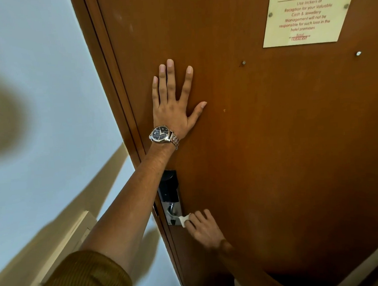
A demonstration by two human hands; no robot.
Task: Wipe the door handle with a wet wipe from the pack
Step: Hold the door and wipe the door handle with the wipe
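A tall reddish-brown wooden door point(260, 138) fills the centre and right of the frame, its surface smooth with faint scuffs and two small metal screw heads point(243, 62) in the upper right. A cream notice with red printed text point(306, 14) is fixed in the upper right corner. A pale bluish-white wall point(43, 85) covers the left side, crossed by soft tan shadows.

The left hand point(174, 104) lies flat against the door at centre, fingers spread wide and gripping nothing; a steel wristwatch with a dark dial point(162, 134) sits on the wrist, and a mustard ribbed sleeve point(85, 279) shows at lower left.

Below centre, a black and silver electronic lock plate point(170, 192) sits by the door's edge. The right hand point(203, 227), slightly blurred, pinches a small folded white wet wipe point(184, 220) between its fingers and presses it against the silver metal door handle point(172, 212) at the bottom of the plate.
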